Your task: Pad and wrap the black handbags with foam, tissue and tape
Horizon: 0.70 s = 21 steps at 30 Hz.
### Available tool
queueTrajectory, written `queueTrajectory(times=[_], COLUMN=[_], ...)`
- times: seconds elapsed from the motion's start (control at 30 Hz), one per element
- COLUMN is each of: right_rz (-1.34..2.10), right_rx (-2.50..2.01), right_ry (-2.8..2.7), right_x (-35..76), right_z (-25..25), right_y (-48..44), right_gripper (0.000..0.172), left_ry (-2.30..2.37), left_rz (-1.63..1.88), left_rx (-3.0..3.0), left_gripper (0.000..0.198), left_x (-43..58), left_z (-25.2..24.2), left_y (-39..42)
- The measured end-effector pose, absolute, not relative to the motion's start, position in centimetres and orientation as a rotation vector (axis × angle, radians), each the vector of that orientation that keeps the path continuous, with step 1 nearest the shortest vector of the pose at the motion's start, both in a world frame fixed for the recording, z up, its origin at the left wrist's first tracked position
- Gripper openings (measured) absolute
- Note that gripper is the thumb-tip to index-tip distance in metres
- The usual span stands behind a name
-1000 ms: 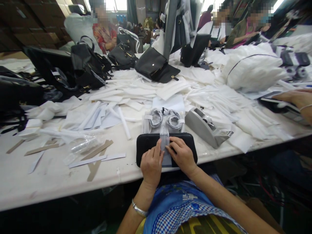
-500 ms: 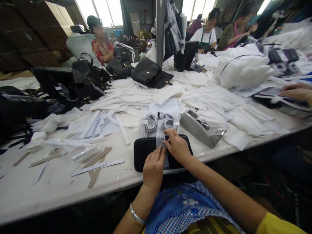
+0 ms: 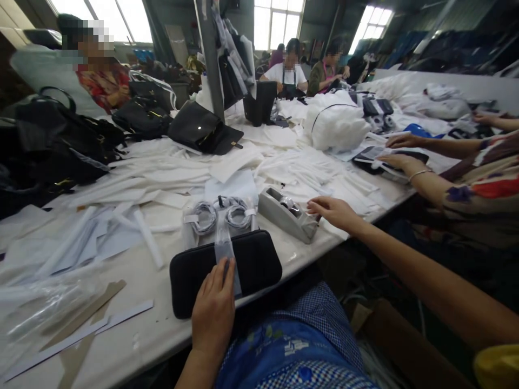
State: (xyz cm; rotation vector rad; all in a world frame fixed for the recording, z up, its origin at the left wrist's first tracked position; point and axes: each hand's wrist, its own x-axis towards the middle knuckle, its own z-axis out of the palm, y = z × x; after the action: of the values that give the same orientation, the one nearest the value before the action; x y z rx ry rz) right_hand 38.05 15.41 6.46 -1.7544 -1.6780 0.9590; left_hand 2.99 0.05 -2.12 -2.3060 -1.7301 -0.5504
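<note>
A black bag (image 3: 259,259) lies at the table's front edge, with a translucent strip (image 3: 224,242) wrapped across its middle. My left hand (image 3: 213,302) rests on the bag and the strip's lower part, fingers stretched out and flat. Behind the bag, grey coiled straps (image 3: 203,218) lie in two rings, held with pale wraps. To the right stands a grey tape dispenser (image 3: 284,213). My right hand (image 3: 332,212) reaches to the dispenser's cutting end, fingers extended, fingertips at or just above it. No tape shows between those fingers.
White paper sheets (image 3: 162,173) cover much of the table. Cardboard strips (image 3: 89,310) and clear plastic lie at left, black bags (image 3: 198,127) behind. At right a co-worker's hands (image 3: 399,154) work on another dark bag (image 3: 368,162). A post (image 3: 211,59) rises at the back.
My right hand has left the strip on the bag and moved right to the tape dispenser. My left hand stays on the bag. The view has turned to the right.
</note>
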Motion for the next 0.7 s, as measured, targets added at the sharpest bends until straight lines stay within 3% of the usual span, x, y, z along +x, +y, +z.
queueTrajectory(times=[0.3,0.7], right_rz=[1.711,1.932], right_rx=[-1.744,-1.667], right_ry=[-1.715,-1.578], right_x=[37.1,37.3], right_z=[7.9,9.5], right_y=[22.0,21.2], right_gripper=[0.042,0.044], left_ry=[-1.697,-1.724], left_rz=[-0.577,-0.392], left_rx=[-2.286,-2.242], left_gripper=[0.056,0.050], left_x=[3.0,3.3], left_z=[-2.1,-1.7], left_y=[0.2,-0.1])
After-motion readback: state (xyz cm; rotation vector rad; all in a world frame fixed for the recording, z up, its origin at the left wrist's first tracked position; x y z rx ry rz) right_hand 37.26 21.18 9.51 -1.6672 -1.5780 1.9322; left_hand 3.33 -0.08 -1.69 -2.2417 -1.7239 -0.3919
